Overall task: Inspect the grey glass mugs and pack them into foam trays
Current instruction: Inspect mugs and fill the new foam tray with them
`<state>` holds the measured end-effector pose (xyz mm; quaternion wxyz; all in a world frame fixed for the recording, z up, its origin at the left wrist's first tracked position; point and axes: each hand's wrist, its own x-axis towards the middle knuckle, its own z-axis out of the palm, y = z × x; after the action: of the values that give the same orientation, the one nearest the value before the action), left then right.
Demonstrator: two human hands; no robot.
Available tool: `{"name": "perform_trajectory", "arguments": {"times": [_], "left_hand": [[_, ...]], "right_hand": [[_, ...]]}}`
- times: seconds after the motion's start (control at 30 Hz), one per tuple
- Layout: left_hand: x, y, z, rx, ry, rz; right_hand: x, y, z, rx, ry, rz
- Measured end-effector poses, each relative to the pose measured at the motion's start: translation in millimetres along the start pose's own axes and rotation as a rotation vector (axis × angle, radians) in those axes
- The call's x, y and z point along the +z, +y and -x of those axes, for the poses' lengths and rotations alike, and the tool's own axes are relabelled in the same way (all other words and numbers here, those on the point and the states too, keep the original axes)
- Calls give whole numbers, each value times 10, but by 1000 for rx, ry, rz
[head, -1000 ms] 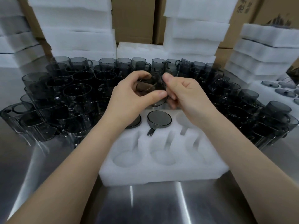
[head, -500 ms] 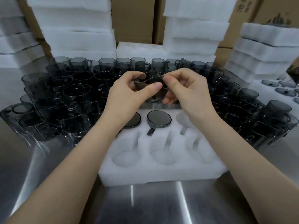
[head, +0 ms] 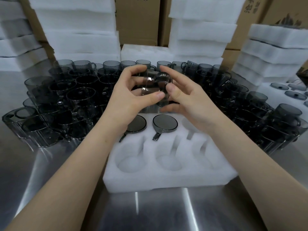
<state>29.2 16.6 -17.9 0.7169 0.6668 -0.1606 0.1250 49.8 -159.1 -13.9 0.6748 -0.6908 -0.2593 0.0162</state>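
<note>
Mugs point(head: 50, 104) of grey glass are crowding the left of the frame, standing loose on the steel table point(head: 50, 172). Right of them, near upper centre, the left hand point(head: 126, 100) is gripping the held mug point(head: 153, 87), thumb underneath and fingers curling over it, well above the foam tray point(head: 166, 179). The right hand point(head: 191, 104) is pinching the same mug from the other side, thumb pressing on the glass and forefinger arching over the top. This looks like the inspecting step: the glass is being held up and is not yet heading down. Below the hands, two packed mugs point(head: 165, 123) are sitting in the left and middle pockets of the tray's far row, seemingly bases up. The far right pocket point(head: 190, 125) is lying open. The next move is probably calling for lowering the mug there, handle lining up with the slot.
</note>
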Motion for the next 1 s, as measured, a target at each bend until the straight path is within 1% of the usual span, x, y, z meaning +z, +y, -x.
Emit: {"name": "perform_trajectory", "arguments": {"times": [0.07, 0.13, 0.23, 0.37, 0.5, 0.6, 0.73, 0.8, 0.87, 1.0], "left_hand": [[-11, -7, 2, 36, -46, -18], [-6, -11, -7, 69, -84, -60], [12, -31, -21, 113, -124, -147], [48, -72, -20, 129, -178, -237], [57, -75, -21, 120, -214, -200], [38, -76, -20, 93, -217, -119], [-1, -63, -20, 70, -183, -27], [-17, -55, -23, 70, -171, -9], [-18, -51, -22, 61, -171, -6], [-15, -58, -25, 56, -183, -52]], "right_hand": [[7, -15, 17, -27, -40, -47], [9, -41, 40, -67, -18, -87], [20, -66, 57, -66, 41, -64], [41, -70, 45, -57, 182, 9], [56, -72, 35, -20, 244, 19], [18, -51, 22, -3, 178, -54], [-80, -58, 23, 62, -90, -321], [-106, -62, 25, 88, -169, -381], [-105, -63, 27, 79, -159, -359], [-57, -74, 26, 51, -32, -256]]}}
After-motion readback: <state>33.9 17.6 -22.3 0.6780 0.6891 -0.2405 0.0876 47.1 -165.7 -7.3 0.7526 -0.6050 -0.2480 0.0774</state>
